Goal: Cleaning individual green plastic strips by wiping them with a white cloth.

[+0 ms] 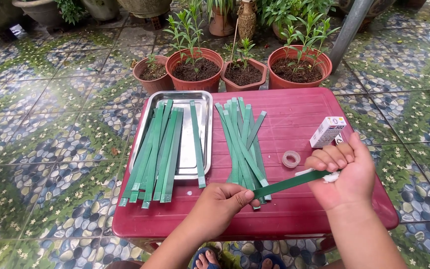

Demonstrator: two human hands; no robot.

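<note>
With the left hand (220,203) pinching 1 end of a green strip (289,183) and the right hand (342,174) gripping the other plus a white wad (330,177), the taut strip could crease or slip.

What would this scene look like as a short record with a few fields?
Setting: low red plastic table on a pebble-patterned tiled floor
Left hand: pinches one end of a green strip
Right hand: holds the strip's other end with a white wad
Tray: metal, bearing long green strips that overhang it
Loose pile: green strips on the table
Also on table: tape roll, small white box
Behind: potted plants
</note>
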